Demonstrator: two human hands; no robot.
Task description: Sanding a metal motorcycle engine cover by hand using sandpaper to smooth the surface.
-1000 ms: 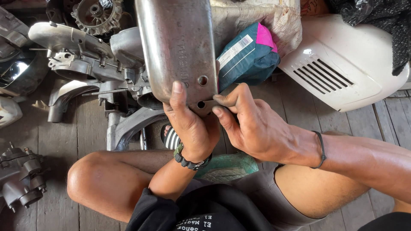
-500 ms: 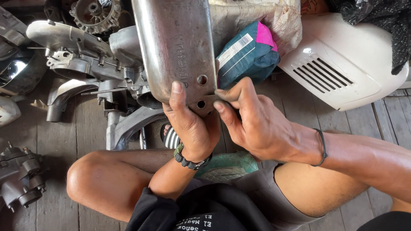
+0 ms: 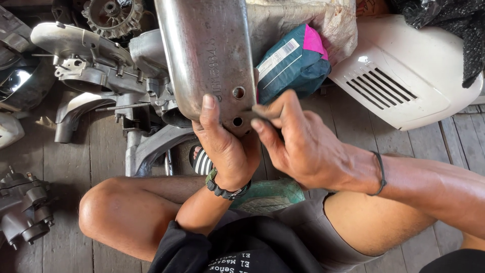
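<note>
A long curved bare-metal panel (image 3: 202, 45) with two round holes near its lower end stands up in front of me. My left hand (image 3: 222, 144) grips its bottom edge from below, thumb pressed flat on the metal. My right hand (image 3: 303, 144) pinches a small dark scrap of abrasive sheet (image 3: 262, 114) against the panel's lower right corner, beside the lower hole. I sit cross-legged on the floor, with a black beaded band on the left wrist and a thin cord on the right.
Grey engine castings and brackets (image 3: 96, 65) lie at the left. A teal and pink packet (image 3: 293, 63) rests behind the panel. A white vented body cover (image 3: 404, 76) sits at the right, a small motor part (image 3: 22, 205) at lower left, all on wooden planks (image 3: 101, 151).
My right hand has slid the abrasive scrap slightly up along the panel's lower right corner. The left hand's grip is unchanged.
</note>
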